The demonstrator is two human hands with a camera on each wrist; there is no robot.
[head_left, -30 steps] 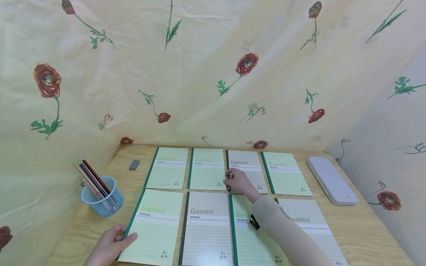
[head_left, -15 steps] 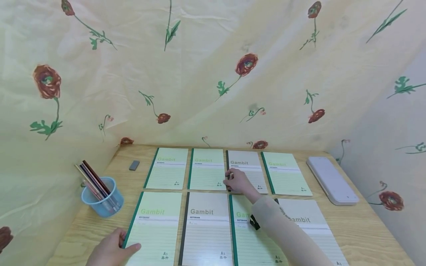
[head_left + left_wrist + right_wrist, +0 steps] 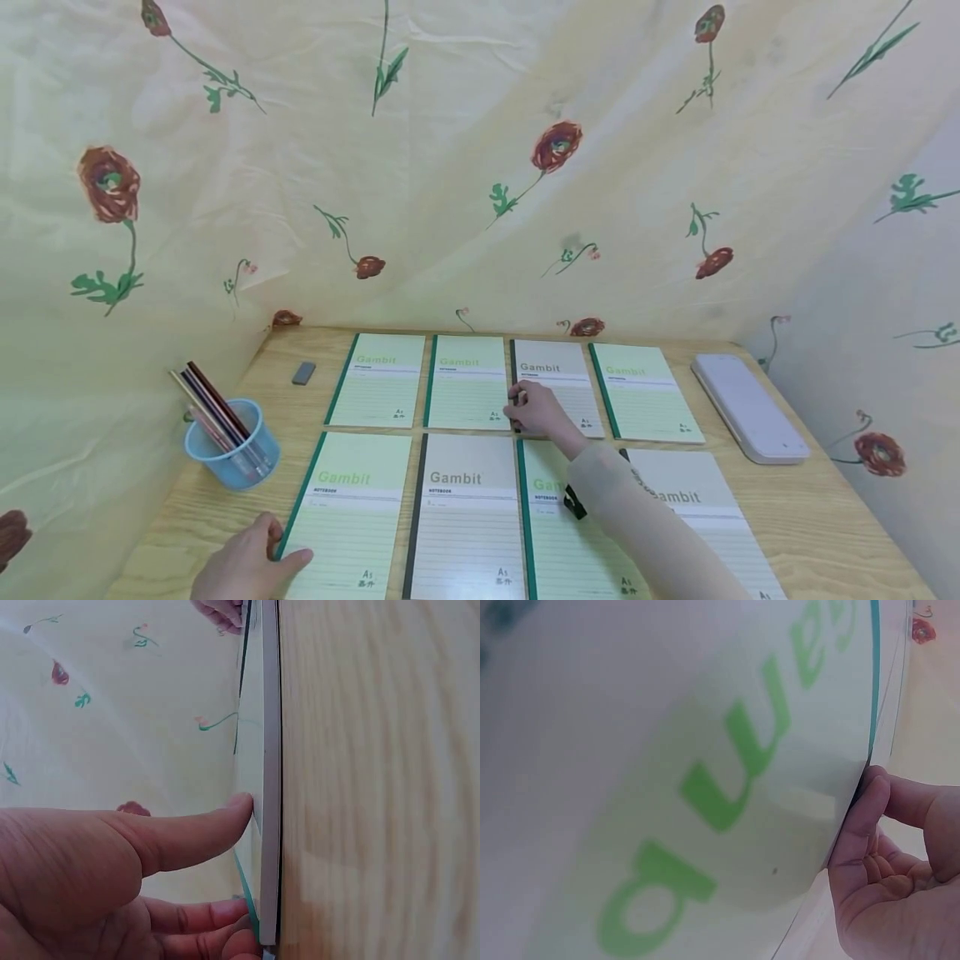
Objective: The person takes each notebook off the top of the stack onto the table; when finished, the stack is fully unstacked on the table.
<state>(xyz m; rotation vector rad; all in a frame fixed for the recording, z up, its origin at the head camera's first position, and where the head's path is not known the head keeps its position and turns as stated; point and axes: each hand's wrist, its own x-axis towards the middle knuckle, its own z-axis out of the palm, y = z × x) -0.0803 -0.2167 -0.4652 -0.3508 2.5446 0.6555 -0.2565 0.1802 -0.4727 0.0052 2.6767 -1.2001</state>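
Two rows of A5 Gambit notebooks lie on the wooden table. My left hand (image 3: 243, 560) holds the spine edge of the front left green notebook (image 3: 352, 517). Its thumb lies on the cover and its other fingers are at the green spine, as the left wrist view shows. Farther back, my right hand (image 3: 536, 408) pinches at the dark spine of the grey notebook (image 3: 566, 358), near its lower left corner. In the right wrist view, thumb and index fingertip (image 3: 875, 778) meet there. My right sleeve covers part of the front green notebook (image 3: 551, 533) beneath it.
A blue cup (image 3: 232, 450) of pencils stands at the left, with a small grey eraser-like block (image 3: 303, 372) behind it. A white rectangular case (image 3: 750, 408) lies at the right. Flowered cloth (image 3: 450, 167) hangs around the table.
The front left notebook has slid slightly toward me and straightened, opening a narrow gap to the notebook behind it. My left hand shifted with it; my right hand stayed put.
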